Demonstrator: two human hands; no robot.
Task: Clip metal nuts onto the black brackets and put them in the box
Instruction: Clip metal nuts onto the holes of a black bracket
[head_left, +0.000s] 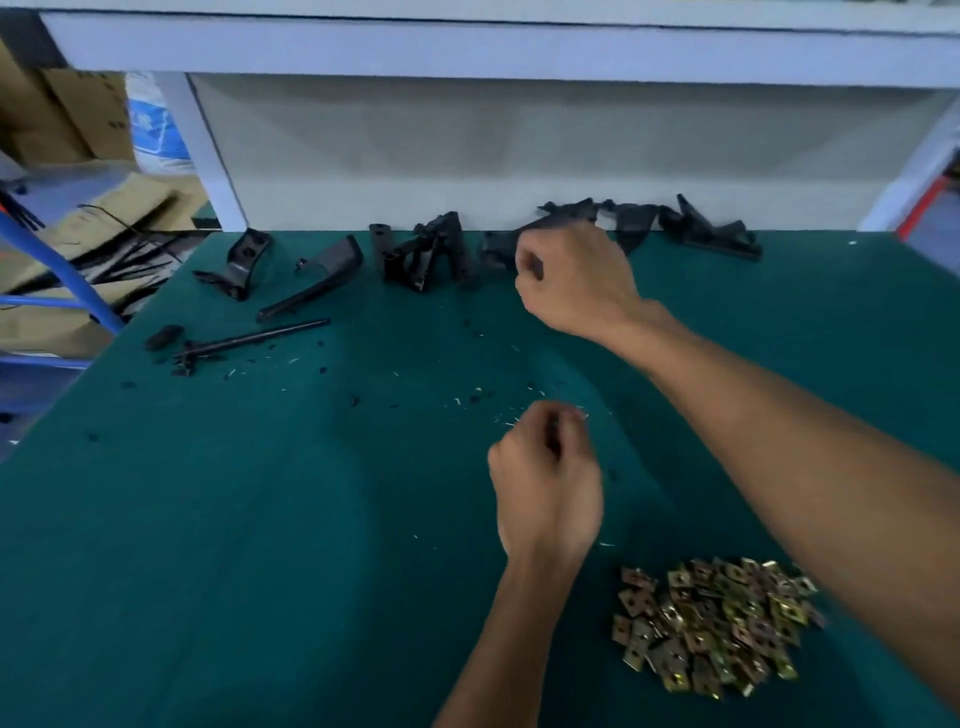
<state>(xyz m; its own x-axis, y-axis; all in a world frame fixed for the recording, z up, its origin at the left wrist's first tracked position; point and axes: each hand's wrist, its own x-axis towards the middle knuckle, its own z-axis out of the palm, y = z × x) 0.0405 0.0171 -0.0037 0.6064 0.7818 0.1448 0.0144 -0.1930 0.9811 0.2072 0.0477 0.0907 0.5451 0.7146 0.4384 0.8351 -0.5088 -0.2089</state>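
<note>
Nearest the camera, a loose pile of small square brass-coloured metal nuts (714, 626) lies on the dark green cloth-covered surface (234, 519), toward its right side. Just beyond and left of the pile, the left hand (545, 483) hovers over the cloth with its fingers curled inward; the frame is blurred there, so I cannot tell whether it pinches a nut or holds nothing. Pale slivers and black crumbs (467, 400) are scattered across the cloth around and past this hand.

Farther out, the right hand (574, 280) reaches forward on an outstretched arm, fingers bent, at the row of black plastic brackets (431, 249) that lines the far edge of the surface. It sits against one bracket in the row, but whether it actually grips it cannot be made out.

To the left of the row lie a curved black bracket (241, 262), a long black angled piece (322, 280) and a thin black rod (254, 340), each apart from the others.

Behind the brackets rises a pale grey back panel (467, 156) under a white shelf edge (467, 47). At far left, beyond the surface, stand brown cardboard boxes (57, 114).
</note>
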